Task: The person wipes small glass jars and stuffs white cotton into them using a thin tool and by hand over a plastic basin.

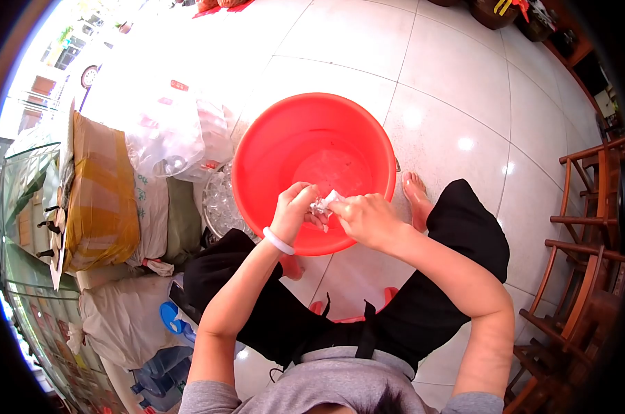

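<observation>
Both of my hands meet over the near part of a large red plastic bucket [271, 141]. My left hand [297, 205] is closed around a small clear, shiny piece [318, 206] that looks like glass; the fingers cover most of it. With my right hand [369, 218] I pinch a crumpled white cloth or tissue [334, 198] against that piece. A thin layer of what looks like water shows at the bucket's bottom. Left of the bucket, a round metal basin [209, 222] holds several clear, glass-like pieces [224, 203].
White plastic bags [164, 138] and a taped cardboard box [102, 193] crowd the left side, beside a glass case [29, 228]. Wooden chairs [581, 276] stand at the right. Dark pots [493, 12] sit at the far right on the tiled floor [457, 96].
</observation>
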The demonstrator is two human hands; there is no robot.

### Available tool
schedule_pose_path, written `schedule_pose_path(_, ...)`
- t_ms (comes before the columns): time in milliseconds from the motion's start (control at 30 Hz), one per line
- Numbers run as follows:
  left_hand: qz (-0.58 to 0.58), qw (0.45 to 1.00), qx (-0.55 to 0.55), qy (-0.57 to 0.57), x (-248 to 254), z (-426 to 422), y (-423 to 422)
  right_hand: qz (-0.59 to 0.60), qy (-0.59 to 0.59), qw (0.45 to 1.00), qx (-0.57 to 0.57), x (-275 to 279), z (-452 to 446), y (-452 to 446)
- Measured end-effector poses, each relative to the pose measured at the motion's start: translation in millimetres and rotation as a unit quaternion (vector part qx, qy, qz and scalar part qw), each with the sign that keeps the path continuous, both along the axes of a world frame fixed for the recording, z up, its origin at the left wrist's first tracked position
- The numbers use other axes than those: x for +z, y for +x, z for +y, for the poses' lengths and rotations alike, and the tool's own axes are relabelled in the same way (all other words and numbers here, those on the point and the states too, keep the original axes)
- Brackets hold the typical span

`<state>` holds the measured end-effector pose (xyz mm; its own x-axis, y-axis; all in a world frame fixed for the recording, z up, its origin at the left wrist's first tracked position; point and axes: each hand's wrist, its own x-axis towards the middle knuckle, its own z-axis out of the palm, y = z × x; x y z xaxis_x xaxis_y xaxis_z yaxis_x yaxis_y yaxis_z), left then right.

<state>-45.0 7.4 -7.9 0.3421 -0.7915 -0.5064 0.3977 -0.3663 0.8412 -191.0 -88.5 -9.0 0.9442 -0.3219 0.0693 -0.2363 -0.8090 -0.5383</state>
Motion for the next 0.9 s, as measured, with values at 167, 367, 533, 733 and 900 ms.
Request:
schedule_pose_path(167,0.107,0.992,0.021,-0.067,10,1,10,-0.101,0.184,0.977,-0.025,3,-4,4)
schedule_pose_path(367,0.114,0.987,0.059,-0.093,4,0,18,-0.083,0.198,0.976,-0.043,9,-6,8)
schedule_pose_path(533,0.152,0.980,0.097,-0.081,-7,4,28,-0.084,0.051,0.994,-0.042,10,-14,0)
schedule_pose_path(733,0.162,0.981,0.065,-0.089,-7,2,27,-0.056,0.006,0.998,-0.038,16,-15,-1)
schedule_pose_path(900,0.167,0.980,0.072,-0.082,-2,-1,20,-0.028,-0.015,0.997,-0.066,18,-8,-3)
